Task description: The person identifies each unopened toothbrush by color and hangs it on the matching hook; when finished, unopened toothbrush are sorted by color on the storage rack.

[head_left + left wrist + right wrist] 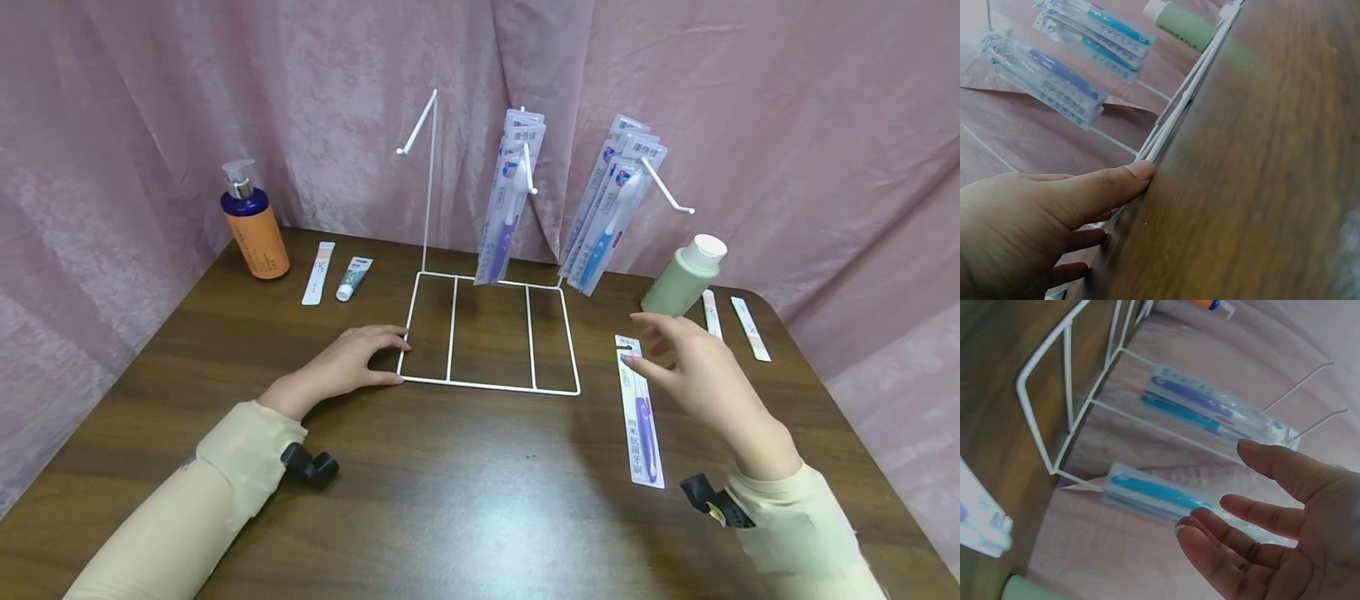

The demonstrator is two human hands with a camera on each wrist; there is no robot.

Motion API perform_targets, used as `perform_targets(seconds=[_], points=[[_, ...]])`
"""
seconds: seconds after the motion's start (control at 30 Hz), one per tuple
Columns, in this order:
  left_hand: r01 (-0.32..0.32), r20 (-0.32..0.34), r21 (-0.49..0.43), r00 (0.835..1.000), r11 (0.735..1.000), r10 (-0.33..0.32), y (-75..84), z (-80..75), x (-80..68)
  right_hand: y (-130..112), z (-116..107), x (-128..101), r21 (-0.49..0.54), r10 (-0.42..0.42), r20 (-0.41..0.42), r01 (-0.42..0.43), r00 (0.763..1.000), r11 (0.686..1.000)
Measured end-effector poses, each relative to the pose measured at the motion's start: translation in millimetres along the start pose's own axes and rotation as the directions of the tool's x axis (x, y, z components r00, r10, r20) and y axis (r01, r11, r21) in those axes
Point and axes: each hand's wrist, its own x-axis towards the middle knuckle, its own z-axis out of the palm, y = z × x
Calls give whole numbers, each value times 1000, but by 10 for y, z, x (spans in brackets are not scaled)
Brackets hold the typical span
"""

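Resting flat on the dark wooden worktop (465,467), the left hand (352,362), fingers straight and relaxed, thumb tip pressed against the near left corner of the white wire display rack (491,333), gripping nothing. Hovering just above the worktop toward its right edge, the right hand (693,367), fingers spread and loosely extended, empty, fingertips over the top end of a packaged purple toothbrush (641,417) lying flat beside the rack's right side, contact not clear from any view. Standing near the middle of the worktop toward its far edge, the rack, with one bare hook at the left, a bundle of purple toothbrush packs (510,196) hanging on the middle hook and a bundle of blue toothbrush packs (611,208) on the right hook. Sitting by the far left corner, an orange pump bottle (253,225), with a white sachet (318,272) and a small toothpaste tube (354,277) lying just beside it. Lying tilted toward the far right corner, a pale green bottle (684,277) with a white cap, next to two more white sachets (750,327).
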Motion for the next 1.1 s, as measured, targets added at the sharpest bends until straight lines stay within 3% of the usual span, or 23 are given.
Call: perform_targets(seconds=[0.3,0.63,1.1], points=[[21,19,-5,1000,1000,-21,11,-4,27,250,111,-160,-39,78,31,-77,996,996],[14,21,-8,1000,1000,-14,17,-11,17,563,361,-263,-12,155,91,-154,984,988],[12,17,-12,1000,1000,-12,11,-11,9,708,603,-264,-103,302,240,-285,923,953]])
